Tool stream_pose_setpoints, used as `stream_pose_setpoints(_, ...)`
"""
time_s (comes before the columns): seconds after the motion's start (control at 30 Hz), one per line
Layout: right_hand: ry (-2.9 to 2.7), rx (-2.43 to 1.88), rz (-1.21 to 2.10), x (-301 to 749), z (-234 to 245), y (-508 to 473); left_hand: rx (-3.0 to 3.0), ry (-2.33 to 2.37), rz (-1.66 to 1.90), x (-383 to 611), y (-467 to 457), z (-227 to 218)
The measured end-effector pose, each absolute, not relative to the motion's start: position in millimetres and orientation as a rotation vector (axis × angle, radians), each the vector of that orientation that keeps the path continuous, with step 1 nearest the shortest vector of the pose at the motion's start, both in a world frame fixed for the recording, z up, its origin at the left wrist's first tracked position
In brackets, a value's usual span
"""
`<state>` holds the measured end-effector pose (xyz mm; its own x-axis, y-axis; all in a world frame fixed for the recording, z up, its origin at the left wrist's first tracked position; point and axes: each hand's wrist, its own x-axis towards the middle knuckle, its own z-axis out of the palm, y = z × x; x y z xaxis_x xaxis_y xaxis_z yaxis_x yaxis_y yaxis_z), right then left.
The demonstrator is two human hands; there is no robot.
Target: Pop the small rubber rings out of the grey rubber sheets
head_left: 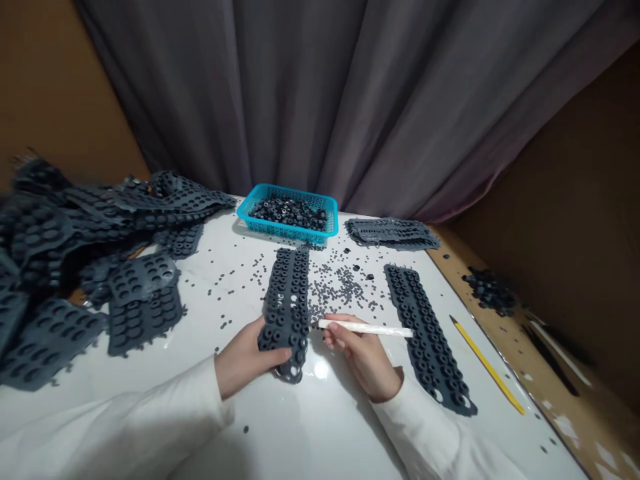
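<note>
My left hand (250, 357) grips the near end of a dark rubber strip (287, 300) moulded with rows of round rings, its thumb lying across the top. A few white gaps show through the strip where the surface is pierced. My right hand (357, 350) pinches a thin white stick (367, 328), one tip of which points at the strip's right edge. Whether that tip touches the strip I cannot tell. Right of this hand lies a second ringed strip (425, 333). Small dark discs (340, 287) are scattered on the white table (280, 440) beyond my hands.
A blue basket (287, 233) of small dark rubber parts stands at the back. Large moulded rubber sheets (145, 287) are heaped on the left. Flat strips (393, 233) lie back right. Near the right edge are a yellow pencil-like tool (487, 365) and a dark clump (489, 290).
</note>
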<state>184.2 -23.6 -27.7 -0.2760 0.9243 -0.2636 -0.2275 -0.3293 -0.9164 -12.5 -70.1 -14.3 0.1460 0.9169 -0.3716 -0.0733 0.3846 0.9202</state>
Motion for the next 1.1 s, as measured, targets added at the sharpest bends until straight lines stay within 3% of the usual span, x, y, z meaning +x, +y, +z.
stream_pose_setpoints(0.23, -1.321, -1.162, 1.504, 193, -35, -17, 1.799, 1.841, 0.606, -47, -75, 11)
stream_pose_setpoints(0.4, -1.54, -1.172, 1.444, 189, -31, -32, 2.339, 1.445, 0.418, -28, -65, 8)
stream_pose_setpoints(0.6, -1.742, -1.175, 1.183, 179, -34, -56, 2.484, 1.13, 0.125, -12, -45, -2)
stream_pose_setpoints(1.1, -1.903, -1.149, 1.014, 174, -33, -62, 2.9, 0.903, -0.205, 7, -40, 1)
